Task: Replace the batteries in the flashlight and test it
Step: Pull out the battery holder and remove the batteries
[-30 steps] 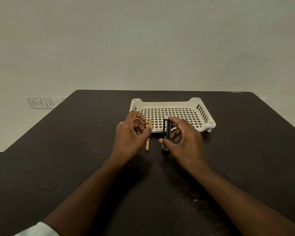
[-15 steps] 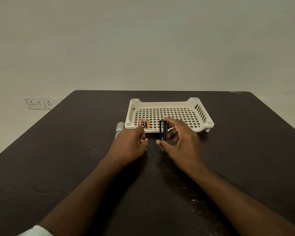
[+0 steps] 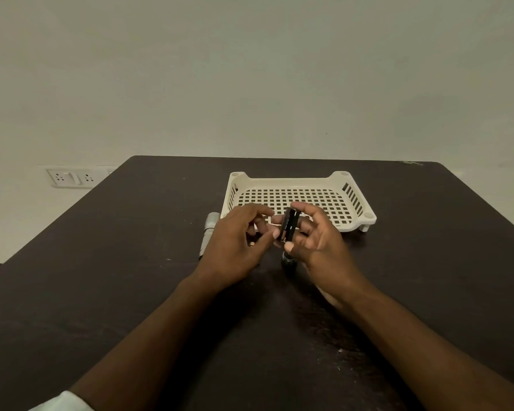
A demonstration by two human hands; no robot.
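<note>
My right hand [image 3: 318,241] holds a black battery holder [image 3: 289,224] upright between thumb and fingers. My left hand [image 3: 235,241] has come up against the holder's left side, its thumb and fingertips touching it; I cannot tell whether a battery is pinched there. The silver flashlight body [image 3: 209,234] lies on the table just left of my left hand. A small black cap [image 3: 288,260] stands on the table under my right thumb. A bit of an orange battery [image 3: 251,244] shows under my left hand.
A cream perforated plastic tray [image 3: 353,200] sits just behind both hands on the dark table [image 3: 131,292]. A wall socket [image 3: 72,177] is at the far left beyond the table edge.
My left hand put the batteries down on the table, then rose and moved right to touch the holder. The right hand kept the holder upright and barely moved.
</note>
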